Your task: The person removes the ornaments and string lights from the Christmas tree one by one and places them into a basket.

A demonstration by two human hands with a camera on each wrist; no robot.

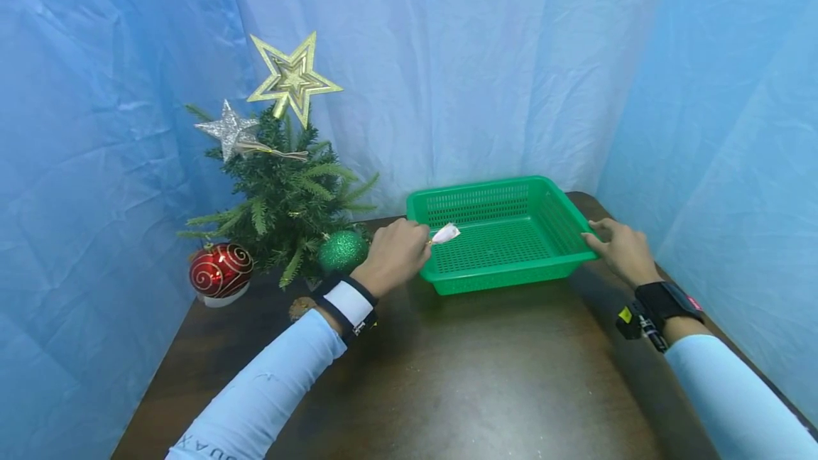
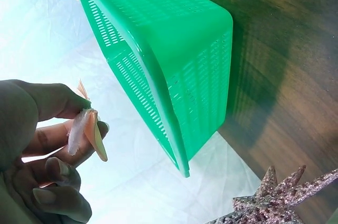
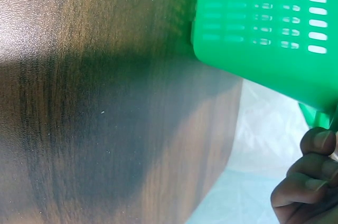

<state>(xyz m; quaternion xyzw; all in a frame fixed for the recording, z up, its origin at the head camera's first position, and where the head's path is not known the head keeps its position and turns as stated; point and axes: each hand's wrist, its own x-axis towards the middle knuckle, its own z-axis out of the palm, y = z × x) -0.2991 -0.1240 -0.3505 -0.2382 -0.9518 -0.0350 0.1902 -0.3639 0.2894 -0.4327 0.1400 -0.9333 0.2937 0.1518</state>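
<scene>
My left hand [image 1: 397,253] pinches a small white-and-peach piece [image 2: 86,131] between thumb and fingertips, at the left rim of the green plastic basket [image 1: 511,277]. What kind of thing it is, I cannot tell; in the head view its pale end [image 1: 446,233] pokes out over the basket. On the far side, my right hand [image 1: 618,250] grips the basket's right rim, thumb and fingers around the edge. The right wrist view shows those curled fingers [image 3: 309,174] by the basket's corner. Inside the basket, the slotted floor is visible.
Left of the basket stands a small Christmas tree [image 1: 287,190] with a gold star [image 1: 294,80], a silver star [image 1: 228,129], a red bauble [image 1: 221,270] and a green bauble [image 1: 343,253]. A glittery spiky ornament [image 2: 269,200] is near the left wrist. Blue cloth [image 1: 460,77] surrounds the brown table [image 1: 486,375].
</scene>
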